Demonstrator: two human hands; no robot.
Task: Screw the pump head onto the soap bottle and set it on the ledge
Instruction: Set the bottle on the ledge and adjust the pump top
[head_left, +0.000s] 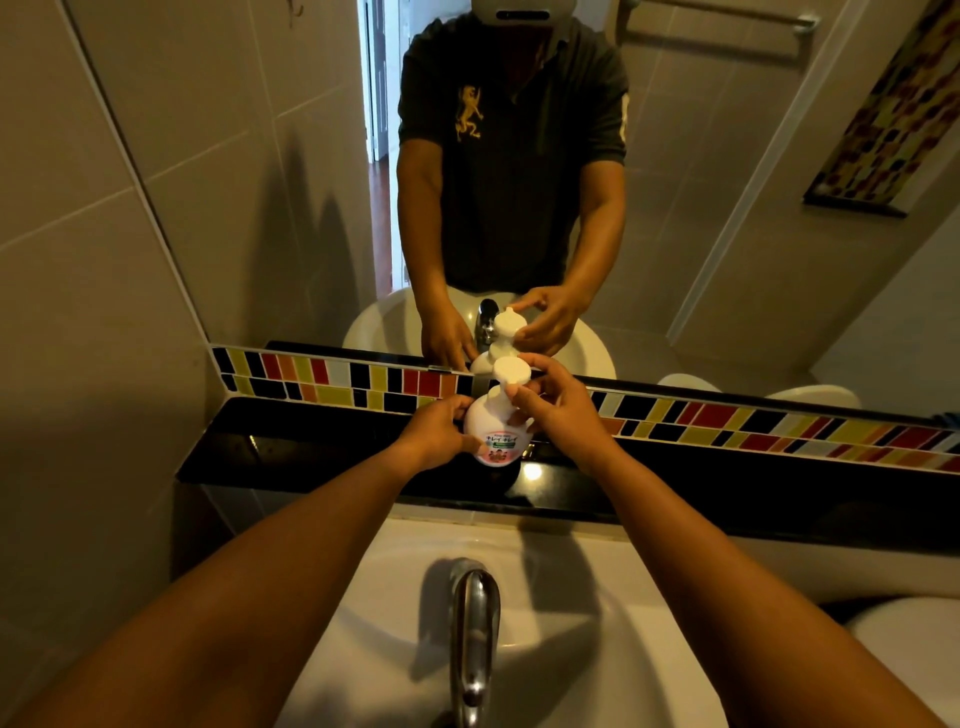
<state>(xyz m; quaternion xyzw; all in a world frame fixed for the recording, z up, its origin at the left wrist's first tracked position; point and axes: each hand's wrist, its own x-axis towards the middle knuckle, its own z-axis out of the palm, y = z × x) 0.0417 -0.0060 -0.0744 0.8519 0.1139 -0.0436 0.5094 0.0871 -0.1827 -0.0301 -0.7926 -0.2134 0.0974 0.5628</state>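
Now left hand grip wraps soap bottle on ledge; right hand fingers pinch pump head.

japanese label on the soap bottle
it reads "キレイキレイ" in red letters; the smaller print around it is too small to read.

Soap bottle sides hidden under hands; faucet base cut off.
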